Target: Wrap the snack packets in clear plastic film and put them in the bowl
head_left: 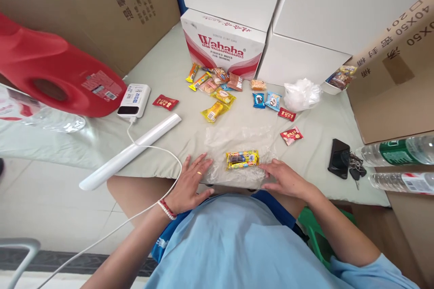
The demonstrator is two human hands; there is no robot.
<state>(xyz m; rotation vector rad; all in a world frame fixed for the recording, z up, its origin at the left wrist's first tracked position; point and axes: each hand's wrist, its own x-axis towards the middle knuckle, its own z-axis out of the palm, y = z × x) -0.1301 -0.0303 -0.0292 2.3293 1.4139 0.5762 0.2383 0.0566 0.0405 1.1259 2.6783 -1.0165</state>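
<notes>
one snack bar in the clear bag, the other snacks not yet packed

the yellow snack bar point(242, 159) lies inside the clear plastic bag point(237, 144) between both hands; left hand point(191, 180) and right hand point(285, 178) press flat on the bag's edges, fingers spread, gripping nothing. loose snacks point(217, 95) lie beyond.

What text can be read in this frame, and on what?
"Wahaha", "PURIFIED WATER FOR DRINKING": white and red carton.
"40X50", "201": brown box at right.
Chinese print on the big cardboard box, snack wrappers, red jug's label, power bank, bottle labels: too small or blurred.
</notes>
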